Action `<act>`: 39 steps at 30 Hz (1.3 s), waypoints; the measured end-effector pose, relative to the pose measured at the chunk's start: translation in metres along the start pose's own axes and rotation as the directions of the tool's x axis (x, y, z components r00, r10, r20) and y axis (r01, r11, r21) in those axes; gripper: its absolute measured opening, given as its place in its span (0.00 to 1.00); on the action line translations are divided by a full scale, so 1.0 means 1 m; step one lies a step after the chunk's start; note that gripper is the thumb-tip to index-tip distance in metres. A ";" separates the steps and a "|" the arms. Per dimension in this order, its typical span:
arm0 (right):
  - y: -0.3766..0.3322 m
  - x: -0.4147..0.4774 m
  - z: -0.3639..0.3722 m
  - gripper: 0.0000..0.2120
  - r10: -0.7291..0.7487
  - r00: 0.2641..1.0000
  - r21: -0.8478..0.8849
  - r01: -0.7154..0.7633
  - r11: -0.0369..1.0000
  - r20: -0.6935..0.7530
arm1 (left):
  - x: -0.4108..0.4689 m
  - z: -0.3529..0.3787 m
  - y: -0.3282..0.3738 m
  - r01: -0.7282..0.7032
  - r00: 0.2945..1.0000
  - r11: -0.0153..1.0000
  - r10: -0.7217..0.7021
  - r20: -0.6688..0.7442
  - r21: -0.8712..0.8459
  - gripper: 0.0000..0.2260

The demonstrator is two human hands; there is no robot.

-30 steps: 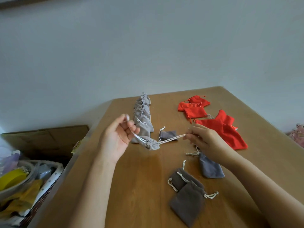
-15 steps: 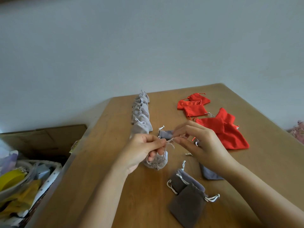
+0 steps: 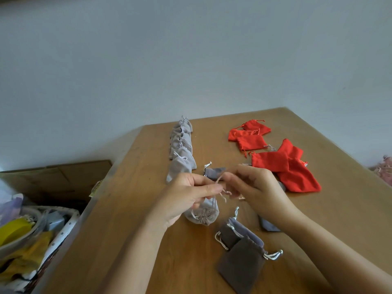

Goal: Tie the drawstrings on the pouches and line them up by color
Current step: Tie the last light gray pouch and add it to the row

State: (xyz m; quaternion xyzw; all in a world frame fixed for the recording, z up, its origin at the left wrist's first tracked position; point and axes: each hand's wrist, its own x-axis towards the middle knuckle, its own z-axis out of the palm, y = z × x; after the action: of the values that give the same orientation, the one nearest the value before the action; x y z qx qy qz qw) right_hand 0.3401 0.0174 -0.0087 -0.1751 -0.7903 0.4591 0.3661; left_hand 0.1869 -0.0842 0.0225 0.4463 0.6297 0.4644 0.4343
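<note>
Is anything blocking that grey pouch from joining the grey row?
Nothing visible. The grey pouch is held just short of the row; a small darker pouch lies beside the row's end, not in the way.

My left hand (image 3: 186, 198) covers the upper part of the light grey pouch (image 3: 202, 217) and the near end of the grey row (image 3: 182, 166). The drawstring (image 3: 219, 178) blurs between my fingers, so the knot state is unreadable. My right hand (image 3: 256, 187) and wrist hide most of a blue-grey pouch (image 3: 268, 224). The right edge cuts off the pink items (image 3: 385, 170).
</note>
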 end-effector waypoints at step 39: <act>-0.002 0.000 -0.013 0.07 -0.121 0.977 0.009 0.121 0.993 0.178 | 0.004 -0.003 0.001 0.031 0.999 0.914 -0.034 -0.002 -0.403 0.05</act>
State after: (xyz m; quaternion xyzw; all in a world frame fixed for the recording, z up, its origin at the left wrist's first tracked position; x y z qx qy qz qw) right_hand 0.3497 0.0245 -0.0031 -0.0851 -0.8295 0.4490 0.3211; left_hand 0.1833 -0.0806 0.0240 0.3347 0.5297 0.5789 0.5218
